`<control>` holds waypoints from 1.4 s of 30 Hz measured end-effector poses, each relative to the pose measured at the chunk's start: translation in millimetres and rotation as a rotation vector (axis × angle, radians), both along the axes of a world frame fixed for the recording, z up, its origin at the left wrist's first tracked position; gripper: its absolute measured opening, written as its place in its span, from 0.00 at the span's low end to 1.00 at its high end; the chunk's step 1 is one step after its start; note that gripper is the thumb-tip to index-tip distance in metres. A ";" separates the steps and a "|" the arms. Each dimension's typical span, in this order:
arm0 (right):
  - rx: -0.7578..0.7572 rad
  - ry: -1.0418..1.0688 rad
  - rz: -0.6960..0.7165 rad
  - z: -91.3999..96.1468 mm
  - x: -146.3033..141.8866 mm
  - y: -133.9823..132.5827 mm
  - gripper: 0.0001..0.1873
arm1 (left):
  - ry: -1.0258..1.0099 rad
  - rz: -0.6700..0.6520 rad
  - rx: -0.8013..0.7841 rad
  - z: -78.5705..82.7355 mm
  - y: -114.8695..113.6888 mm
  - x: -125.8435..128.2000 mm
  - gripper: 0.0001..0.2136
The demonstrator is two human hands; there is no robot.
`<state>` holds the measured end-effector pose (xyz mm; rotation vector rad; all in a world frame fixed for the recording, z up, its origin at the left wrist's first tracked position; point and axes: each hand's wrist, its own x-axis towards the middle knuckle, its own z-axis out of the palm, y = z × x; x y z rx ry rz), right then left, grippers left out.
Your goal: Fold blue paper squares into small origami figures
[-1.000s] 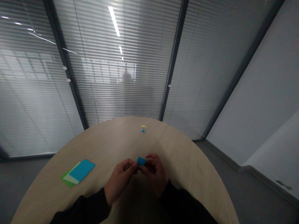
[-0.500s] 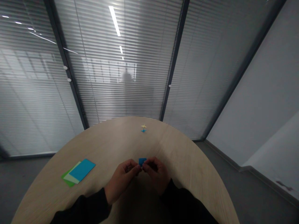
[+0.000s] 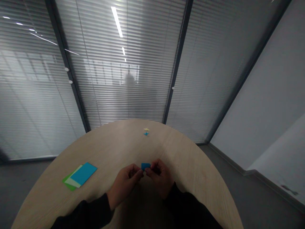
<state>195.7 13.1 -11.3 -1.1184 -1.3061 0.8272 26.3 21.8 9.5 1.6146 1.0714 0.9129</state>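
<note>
A small folded blue paper piece (image 3: 145, 166) is pinched between both hands just above the pale wooden table (image 3: 107, 149). My left hand (image 3: 124, 184) grips its left edge with thumb and fingertips closed. My right hand (image 3: 160, 179) holds its right edge, fingers curled. Both wrists wear dark sleeves and rest near the table's front edge.
A stack of paper sheets, blue on top of white and green (image 3: 79, 175), lies at the left of the table. Two tiny folded figures, one yellow (image 3: 146, 129) and one blue (image 3: 146, 134), sit near the far edge. Glass walls with blinds stand behind.
The blue piece has become a little narrower and sunk slightly as my fingers drew closer together. The hands stay in the same spot.
</note>
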 end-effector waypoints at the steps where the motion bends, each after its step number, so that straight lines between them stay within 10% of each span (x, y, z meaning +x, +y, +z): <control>1: 0.011 0.011 0.009 0.1 -0.2 0.0 0.11 | -0.001 0.005 0.007 0.4 -0.6 0.3 0.15; 19: -0.115 0.141 0.250 1.9 0.0 0.2 0.20 | -0.060 -0.033 0.019 -3.3 -0.5 -1.1 0.13; 42: -0.027 0.076 0.103 1.5 -15.3 -6.3 0.16 | -0.507 -0.020 -0.183 -2.9 -2.1 3.1 0.12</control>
